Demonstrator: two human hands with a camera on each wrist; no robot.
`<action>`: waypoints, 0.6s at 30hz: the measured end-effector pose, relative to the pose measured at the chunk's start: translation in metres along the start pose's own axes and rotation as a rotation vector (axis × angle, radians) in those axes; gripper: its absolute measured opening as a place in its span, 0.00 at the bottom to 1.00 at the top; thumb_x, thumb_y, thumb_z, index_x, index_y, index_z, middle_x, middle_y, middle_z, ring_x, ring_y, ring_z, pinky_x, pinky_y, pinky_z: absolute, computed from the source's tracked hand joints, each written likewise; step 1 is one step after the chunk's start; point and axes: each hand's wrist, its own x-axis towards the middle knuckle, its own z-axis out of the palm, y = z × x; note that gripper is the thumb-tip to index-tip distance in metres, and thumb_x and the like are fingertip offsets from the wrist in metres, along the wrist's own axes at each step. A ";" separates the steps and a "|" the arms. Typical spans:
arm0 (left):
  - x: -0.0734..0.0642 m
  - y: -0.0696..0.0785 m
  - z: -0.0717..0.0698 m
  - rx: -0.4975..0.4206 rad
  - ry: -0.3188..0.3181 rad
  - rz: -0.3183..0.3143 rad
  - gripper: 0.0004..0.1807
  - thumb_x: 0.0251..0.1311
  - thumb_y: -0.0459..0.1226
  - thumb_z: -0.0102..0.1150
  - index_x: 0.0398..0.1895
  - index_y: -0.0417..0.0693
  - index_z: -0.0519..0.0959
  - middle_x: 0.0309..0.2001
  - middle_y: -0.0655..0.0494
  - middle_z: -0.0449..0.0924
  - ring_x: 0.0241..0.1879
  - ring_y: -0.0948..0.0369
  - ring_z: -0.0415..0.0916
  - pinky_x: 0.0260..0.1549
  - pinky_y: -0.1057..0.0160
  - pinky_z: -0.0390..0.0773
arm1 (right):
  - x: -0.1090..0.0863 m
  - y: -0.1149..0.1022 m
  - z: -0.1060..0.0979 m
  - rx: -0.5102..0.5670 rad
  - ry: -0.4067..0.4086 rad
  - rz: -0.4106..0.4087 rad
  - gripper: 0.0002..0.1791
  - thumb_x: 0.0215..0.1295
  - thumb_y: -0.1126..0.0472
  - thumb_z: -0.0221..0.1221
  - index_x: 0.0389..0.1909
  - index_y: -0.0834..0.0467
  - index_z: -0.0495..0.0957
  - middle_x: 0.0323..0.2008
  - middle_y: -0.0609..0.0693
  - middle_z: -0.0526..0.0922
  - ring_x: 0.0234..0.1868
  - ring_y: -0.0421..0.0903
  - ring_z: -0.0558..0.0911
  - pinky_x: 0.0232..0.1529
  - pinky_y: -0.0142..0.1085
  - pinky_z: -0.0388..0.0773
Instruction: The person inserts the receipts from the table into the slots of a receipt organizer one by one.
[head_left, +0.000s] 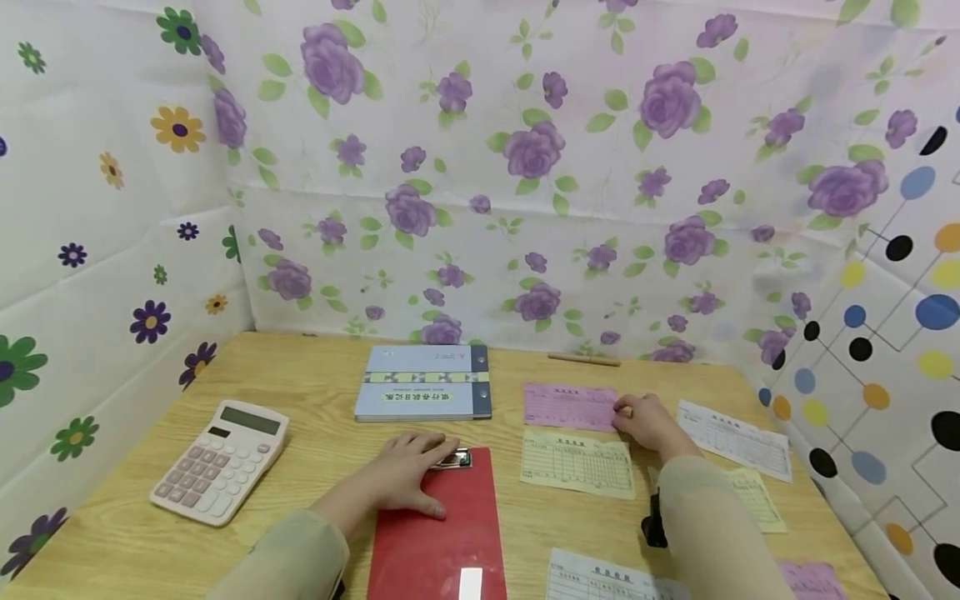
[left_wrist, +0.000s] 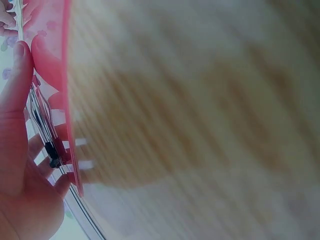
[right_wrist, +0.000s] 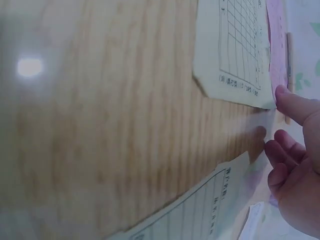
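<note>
A red clipboard lies at the front middle of the table. My left hand rests flat across its top, fingers over the metal clip and thumb on the red face. The clip shows beside the thumb in the left wrist view. My right hand touches the right edge of a pink printed slip. In the right wrist view, the thumb meets the slip's corner, and the other fingers bend loosely apart from it. Just below that slip lies a yellow slip.
A blue account book lies behind the clipboard, with a calculator at left. A thin wooden stick is near the back wall. White slips, another yellow slip and another pink slip lie around my right forearm.
</note>
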 end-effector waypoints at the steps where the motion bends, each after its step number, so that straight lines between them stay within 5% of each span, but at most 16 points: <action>1: 0.000 0.000 -0.001 0.003 -0.002 0.000 0.53 0.42 0.65 0.64 0.72 0.56 0.57 0.67 0.48 0.57 0.64 0.43 0.53 0.59 0.39 0.52 | 0.000 0.001 0.000 0.008 0.000 0.006 0.20 0.65 0.57 0.57 0.54 0.62 0.74 0.51 0.71 0.68 0.52 0.64 0.69 0.53 0.58 0.64; 7: -0.001 0.003 -0.003 0.000 -0.007 0.011 0.52 0.42 0.63 0.66 0.71 0.55 0.59 0.67 0.47 0.57 0.64 0.43 0.53 0.59 0.39 0.52 | -0.004 0.003 0.003 0.008 0.004 0.006 0.25 0.65 0.55 0.57 0.61 0.61 0.71 0.52 0.72 0.67 0.51 0.65 0.70 0.51 0.59 0.66; 18: 0.000 0.000 0.000 0.007 -0.002 -0.005 0.52 0.41 0.64 0.65 0.71 0.57 0.59 0.67 0.48 0.57 0.64 0.43 0.52 0.59 0.39 0.52 | -0.005 0.005 0.006 0.025 0.051 -0.005 0.23 0.64 0.57 0.59 0.58 0.63 0.73 0.45 0.64 0.74 0.45 0.58 0.72 0.46 0.53 0.68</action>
